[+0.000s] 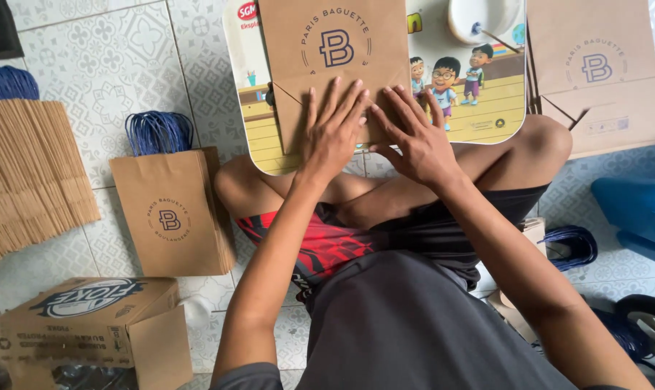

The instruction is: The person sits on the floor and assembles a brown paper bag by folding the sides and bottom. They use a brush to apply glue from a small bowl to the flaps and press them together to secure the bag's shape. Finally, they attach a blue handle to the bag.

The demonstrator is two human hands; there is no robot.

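Pressing down on a flat brown paper bag (332, 65) with both hands. It lies on a cartoon-printed lap tray (479, 108), which rests across the crossed legs (529, 148).

Left hand (332, 133): palm down, fingers spread, flat on the folded bottom end of the bag. Not gripping anything, just pressing.
Right hand (414, 141): same posture, fingers splayed, sits just beside the left, overlapping the bag's lower right edge and the tray surface. Released as well, nothing clasped.

I see the bag's folded bottom flap forming an angled crease under the left fingers. Bag's top runs out of view at the upper edge.

Around it:
- white bowl (483, 18) at the tray's far right corner, with a thin stick-like thing resting in it, can't tell what it is.
- stack of the same flat bags (595, 72) on the floor to the right of the tray.
- finished bags with blue cord handles (172, 213) standing in a pile on the tiled floor (96, 72) to the left of the knee.
- fan of flat brown paper pieces (27, 173) at far left, well apart.
- cardboard box (89, 318) at lower left.
- loose blue cord bundle (569, 242) near the right hip.
- blue plastic item (634, 209) at right edge, partly cut off.
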